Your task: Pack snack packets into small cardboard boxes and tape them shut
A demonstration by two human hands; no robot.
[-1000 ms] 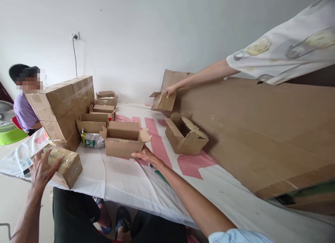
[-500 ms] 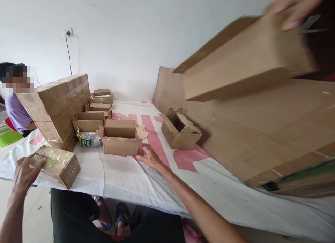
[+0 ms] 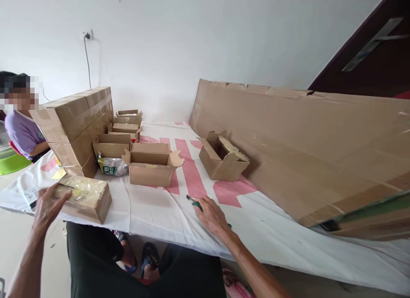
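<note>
At the left front of the table, my left hand [image 3: 49, 206] grips the end of a closed, taped cardboard box [image 3: 86, 197], its fingers and thumb resting on the top. The box lies near the table edge. My right hand [image 3: 209, 214] is closed around a utility knife [image 3: 194, 202] with a dark green handle, low over the cloth; most of the handle is hidden by the palm. An open cardboard box [image 3: 152, 172] stands between the hands, a little farther back. Another open box [image 3: 221, 163] sits beyond my right hand.
Stacked taped boxes [image 3: 72, 127] rise at the left, with more open boxes [image 3: 124, 129] beside them and a plastic bag [image 3: 112, 166] in front. A large cardboard sheet [image 3: 288, 148] leans along the right. A person in a purple shirt [image 3: 24, 133] sits at far left.
My right hand has left the open box, moved right and toward me, and now holds the utility knife. The carton held by another hand at upper right is gone from view.
</note>
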